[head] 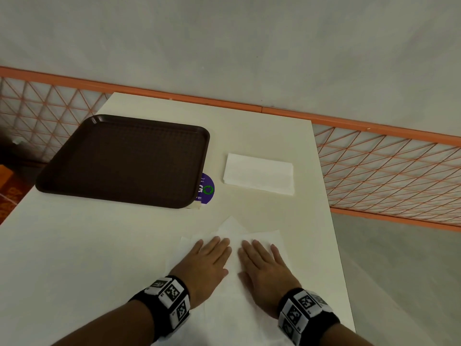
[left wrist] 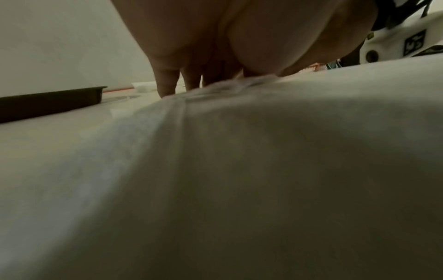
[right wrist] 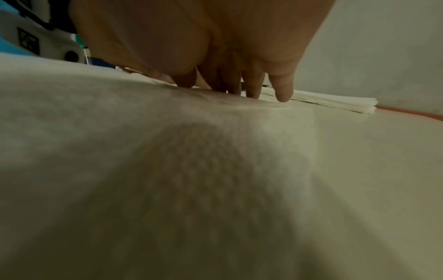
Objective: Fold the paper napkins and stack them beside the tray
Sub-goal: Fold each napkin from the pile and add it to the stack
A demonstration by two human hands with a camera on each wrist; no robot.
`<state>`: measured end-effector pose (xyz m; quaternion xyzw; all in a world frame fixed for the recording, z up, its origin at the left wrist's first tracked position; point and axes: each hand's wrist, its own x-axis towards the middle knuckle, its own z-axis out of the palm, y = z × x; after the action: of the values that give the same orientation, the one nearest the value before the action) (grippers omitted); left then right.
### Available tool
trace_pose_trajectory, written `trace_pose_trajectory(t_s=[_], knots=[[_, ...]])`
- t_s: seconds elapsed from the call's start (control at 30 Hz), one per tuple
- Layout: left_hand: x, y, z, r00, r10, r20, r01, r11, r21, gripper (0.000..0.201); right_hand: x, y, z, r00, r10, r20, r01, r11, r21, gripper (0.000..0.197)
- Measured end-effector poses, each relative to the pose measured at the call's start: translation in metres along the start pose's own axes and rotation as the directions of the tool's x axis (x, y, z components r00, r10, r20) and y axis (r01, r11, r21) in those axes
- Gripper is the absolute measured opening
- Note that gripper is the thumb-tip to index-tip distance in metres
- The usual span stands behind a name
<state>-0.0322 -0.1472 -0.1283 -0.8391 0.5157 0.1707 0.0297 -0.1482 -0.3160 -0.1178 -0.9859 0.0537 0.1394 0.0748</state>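
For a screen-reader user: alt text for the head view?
Both hands, left hand and right hand, press flat on an unfolded napkin on a white table; beyond, a folded stack lies right of a brown tray.

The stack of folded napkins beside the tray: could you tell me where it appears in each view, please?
Head: stack of folded napkins right of centre, right of the brown tray.
Left wrist: small white patch beyond the fingertips, upper left.
Right wrist: layered edges at upper right.
Shared landmark: the white table.
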Motion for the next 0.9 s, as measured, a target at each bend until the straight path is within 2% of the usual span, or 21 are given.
trace_pose_trajectory(t_s=[0.17,0.27,0.33,0.4,0.57,0.67,0.77,0.9], knots=[[-0.006,-0.008,0.0,0.992,-0.115,0.055,0.116,0.993,-0.022,0.062,-0.013,0.026,0.006,0.999,0.036,0.01,-0.035,0.998,-0.044,0.069],[-0.005,-0.005,-0.023,0.985,-0.169,0.032,0.171,0.981,-0.089,0.058,-0.013,0.031,-0.003,0.996,0.058,-0.07,-0.058,0.998,0.01,0.046],[0.003,-0.007,-0.034,0.979,-0.2,0.026,0.202,0.968,-0.149,0.051,-0.007,0.028,-0.017,0.995,0.065,-0.074,-0.061,0.996,0.06,0.036],[0.012,-0.009,-0.044,0.965,-0.243,0.097,0.258,0.944,-0.205,0.053,0.003,0.027,-0.03,0.993,0.115,0.021,-0.116,0.987,0.112,0.04],[0.03,-0.006,-0.061,0.931,-0.273,0.242,0.311,0.941,-0.135,0.049,0.028,0.027,-0.051,0.96,0.164,0.228,-0.19,0.977,0.096,0.041],[0.034,-0.001,-0.067,0.92,-0.28,0.274,0.313,0.946,-0.084,0.052,0.035,0.026,-0.055,0.944,0.185,0.274,-0.216,0.973,0.084,0.038],[0.034,0.001,-0.067,0.932,-0.266,0.247,0.296,0.951,-0.091,0.056,0.033,0.022,-0.058,0.944,0.17,0.282,-0.223,0.96,0.171,0.031],[0.032,0.003,-0.066,0.97,-0.165,0.178,0.19,0.973,-0.132,0.056,0.018,0.014,-0.065,0.985,0.056,0.165,-0.114,0.922,0.371,0.011]])
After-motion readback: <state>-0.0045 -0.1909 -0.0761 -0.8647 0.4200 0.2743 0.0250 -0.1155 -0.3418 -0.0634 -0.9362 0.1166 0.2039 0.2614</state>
